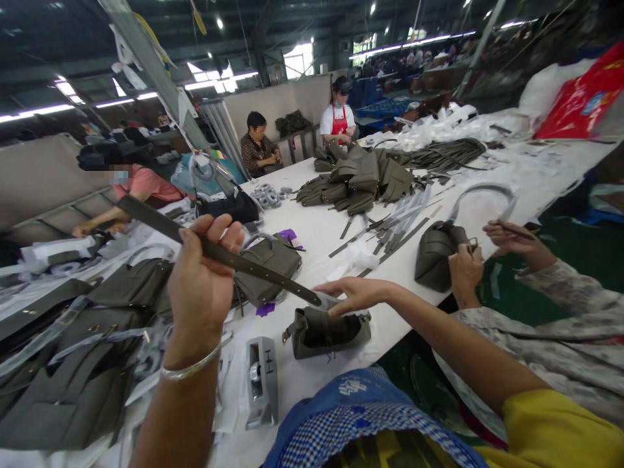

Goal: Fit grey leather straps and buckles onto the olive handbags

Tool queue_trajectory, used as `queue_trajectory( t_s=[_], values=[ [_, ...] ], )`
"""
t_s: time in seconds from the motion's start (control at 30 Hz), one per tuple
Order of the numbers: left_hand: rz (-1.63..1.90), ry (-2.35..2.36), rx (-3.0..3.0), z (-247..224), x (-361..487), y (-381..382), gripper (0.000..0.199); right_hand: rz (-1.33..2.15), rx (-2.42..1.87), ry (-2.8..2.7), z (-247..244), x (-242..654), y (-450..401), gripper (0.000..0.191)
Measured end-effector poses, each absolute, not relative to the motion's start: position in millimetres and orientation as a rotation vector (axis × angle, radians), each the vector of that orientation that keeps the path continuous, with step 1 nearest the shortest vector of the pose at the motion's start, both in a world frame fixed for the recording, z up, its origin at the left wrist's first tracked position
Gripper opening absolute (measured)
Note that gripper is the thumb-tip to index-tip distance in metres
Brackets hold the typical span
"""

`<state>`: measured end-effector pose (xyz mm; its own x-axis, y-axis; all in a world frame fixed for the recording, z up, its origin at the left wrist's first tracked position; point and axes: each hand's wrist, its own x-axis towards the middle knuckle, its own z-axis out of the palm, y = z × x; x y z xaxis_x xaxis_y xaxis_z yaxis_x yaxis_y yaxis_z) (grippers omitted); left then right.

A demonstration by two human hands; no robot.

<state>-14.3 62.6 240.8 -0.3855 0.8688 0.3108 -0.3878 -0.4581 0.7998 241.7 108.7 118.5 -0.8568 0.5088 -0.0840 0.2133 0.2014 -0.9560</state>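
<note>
A long dark olive strap (263,276) with punched holes slants across the view. My left hand (202,273) is raised, with its fingers and thumb wrapped round the strap's middle. At the strap's lower right end, my right hand (358,294) has its thumb and fingers around a pale, translucent strip; the exact grip is too small to tell. Just below that hand, an olive bag (302,338) stands on the table with its top open and a buckle on its left side.
A grey tape dispenser (262,383) stands near the front edge of the table (316,227). Olive bags (63,390) lie at left, more are piled (358,175) at the back. At right, a co-worker's hands (465,270) hold another bag (433,257). Three other people sit or stand beyond.
</note>
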Motion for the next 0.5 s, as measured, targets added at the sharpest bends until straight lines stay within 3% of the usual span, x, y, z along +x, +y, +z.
queue_trajectory(
  t_s=[0.13, 0.3, 0.43, 0.5],
  values=[
    [1.788, 0.812, 1.221, 249.1, 23.7, 53.5, 0.033, 1.733, -0.151, -1.861, 198.2, 195.1, 84.3, 0.062],
    [1.636, 0.742, 1.406, 245.7, 32.2, 45.2, 0.042, 1.899, -0.189, -1.598, 241.0, 176.6, 67.8, 0.039],
    [1.442, 0.857, 1.446, 175.5, 1.2, 50.6, 0.061, 1.772, -0.281, -1.533, 257.2, 197.0, 73.8, 0.025],
    [1.242, 1.147, 1.502, 117.0, -20.4, 48.7, 0.056, 1.563, -0.29, -1.46, 273.5, 217.8, 77.3, 0.015]
  ],
)
